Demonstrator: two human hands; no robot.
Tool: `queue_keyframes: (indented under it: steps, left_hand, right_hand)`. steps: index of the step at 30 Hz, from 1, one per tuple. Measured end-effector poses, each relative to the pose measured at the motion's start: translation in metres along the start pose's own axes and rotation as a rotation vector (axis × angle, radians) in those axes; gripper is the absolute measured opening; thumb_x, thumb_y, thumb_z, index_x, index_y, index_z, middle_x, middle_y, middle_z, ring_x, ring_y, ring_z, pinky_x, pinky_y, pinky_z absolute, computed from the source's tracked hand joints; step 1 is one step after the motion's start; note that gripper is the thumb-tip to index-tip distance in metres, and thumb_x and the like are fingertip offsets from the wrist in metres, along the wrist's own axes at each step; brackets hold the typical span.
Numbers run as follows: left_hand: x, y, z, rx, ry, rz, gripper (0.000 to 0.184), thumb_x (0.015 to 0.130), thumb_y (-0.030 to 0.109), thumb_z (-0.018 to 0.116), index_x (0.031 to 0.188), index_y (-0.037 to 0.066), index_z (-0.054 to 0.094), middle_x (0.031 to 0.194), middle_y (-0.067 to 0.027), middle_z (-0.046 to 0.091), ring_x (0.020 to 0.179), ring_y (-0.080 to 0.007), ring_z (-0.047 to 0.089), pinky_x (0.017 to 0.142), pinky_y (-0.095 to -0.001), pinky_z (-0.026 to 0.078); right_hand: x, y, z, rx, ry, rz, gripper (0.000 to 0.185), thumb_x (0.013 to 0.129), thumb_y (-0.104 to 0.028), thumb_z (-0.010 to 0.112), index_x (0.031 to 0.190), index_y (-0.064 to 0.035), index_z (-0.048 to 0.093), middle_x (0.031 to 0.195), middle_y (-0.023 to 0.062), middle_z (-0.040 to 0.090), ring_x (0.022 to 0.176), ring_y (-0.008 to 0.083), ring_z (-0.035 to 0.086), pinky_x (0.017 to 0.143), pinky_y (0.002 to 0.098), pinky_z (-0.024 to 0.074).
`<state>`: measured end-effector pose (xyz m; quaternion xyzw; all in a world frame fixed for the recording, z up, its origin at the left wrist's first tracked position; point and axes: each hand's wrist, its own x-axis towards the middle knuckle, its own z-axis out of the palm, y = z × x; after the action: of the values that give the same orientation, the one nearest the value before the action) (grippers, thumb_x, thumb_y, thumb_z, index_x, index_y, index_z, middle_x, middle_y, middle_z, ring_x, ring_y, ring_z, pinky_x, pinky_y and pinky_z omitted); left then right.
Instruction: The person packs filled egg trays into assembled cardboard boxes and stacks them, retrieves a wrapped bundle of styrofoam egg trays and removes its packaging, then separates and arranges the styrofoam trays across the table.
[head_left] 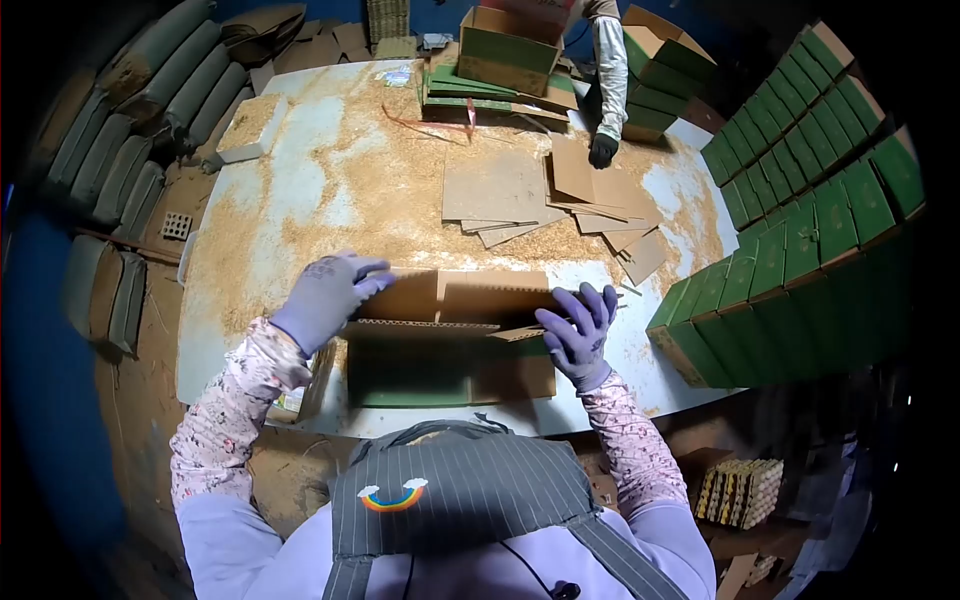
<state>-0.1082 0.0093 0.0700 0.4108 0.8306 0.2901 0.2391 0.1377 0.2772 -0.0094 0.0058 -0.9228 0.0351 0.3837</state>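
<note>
An open green and brown cardboard box point(430, 372) lies at the table's near edge, its brown flaps point(490, 292) raised at the far side. My left hand point(335, 293), in a purple glove, is at the left end of the flaps, fingers bent over the cardboard edge; its grip is partly hidden. My right hand point(582, 332), gloved the same way, is at the right end with its fingers spread, beside a small brown flap point(518, 333). Whether it touches the cardboard is unclear.
Loose cardboard sheets point(495, 190) lie beyond the box, near another person's black-gloved hand point(603, 150). Green boxes point(800, 240) are stacked at right. A white tray point(252, 130) of shavings and grey sacks point(165, 60) are at left. Egg trays point(740, 492) sit lower right.
</note>
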Motion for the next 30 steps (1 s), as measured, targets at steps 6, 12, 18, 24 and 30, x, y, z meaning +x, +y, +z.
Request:
queue_keyframes:
  steps: [6, 12, 18, 24, 30]
  left_hand:
    - [-0.012, 0.071, -0.006, 0.492, -0.082, 0.171, 0.049, 0.091, 0.028, 0.057, 0.137, 0.024, 0.044, 0.079, -0.0120, 0.065, 0.063, -0.0290, 0.063, 0.059, -0.0357, 0.053]
    - [0.046, 0.001, 0.114, 0.715, 0.290, 0.928, 0.067, 0.078, 0.023, 0.061, 0.141, 0.022, 0.039, 0.145, -0.0120, 0.039, 0.131, -0.0266, 0.041, 0.108, -0.0479, 0.034]
    - [0.055, -0.007, 0.112, 0.666, 0.735, 0.335, 0.065, 0.078, 0.024, 0.068, 0.138, 0.018, 0.044, 0.139, -0.0113, 0.042, 0.131, -0.0313, 0.035, 0.111, -0.0516, 0.023]
    - [-0.006, 0.030, 0.051, 0.352, 0.275, 0.439, 0.064, 0.078, 0.024, 0.069, 0.135, 0.009, 0.045, 0.128, -0.0122, 0.051, 0.116, -0.0323, 0.049, 0.103, -0.0422, 0.036]
    - [-0.014, -0.055, 0.063, 0.474, -0.083, 0.782, 0.095, 0.069, 0.060, 0.066, 0.139, 0.003, 0.039, 0.137, -0.0159, 0.048, 0.125, -0.0290, 0.048, 0.109, -0.0447, 0.033]
  right_hand:
    - [0.096, -0.014, -0.002, 0.552, -0.585, -0.347, 0.032, 0.082, -0.030, 0.059, 0.057, -0.0089, 0.061, 0.061, 0.0060, 0.055, 0.079, 0.0256, 0.057, 0.104, 0.0461, 0.0347]
    - [0.026, -0.026, 0.055, 0.582, -0.822, -0.319, 0.027, 0.080, -0.009, 0.062, 0.108, -0.0086, 0.061, 0.119, 0.0150, 0.056, 0.108, 0.0332, 0.053, 0.099, 0.0451, 0.0406]
    - [-0.001, 0.030, -0.036, 0.658, -0.945, 0.060, 0.065, 0.074, -0.005, 0.067, 0.135, -0.0091, 0.045, 0.137, 0.0137, 0.044, 0.125, 0.0309, 0.044, 0.107, 0.0431, 0.0348]
    - [-0.002, 0.020, 0.008, 0.809, -0.642, 1.171, 0.083, 0.077, -0.028, 0.075, 0.145, -0.0067, 0.032, 0.124, 0.0106, 0.050, 0.101, 0.0173, 0.055, 0.085, 0.0267, 0.0474]
    - [0.028, 0.032, 0.025, 1.012, -0.841, 1.053, 0.083, 0.088, -0.043, 0.060, 0.149, -0.0040, 0.020, 0.148, 0.0170, 0.033, 0.135, 0.0243, 0.034, 0.111, 0.0322, 0.0245]
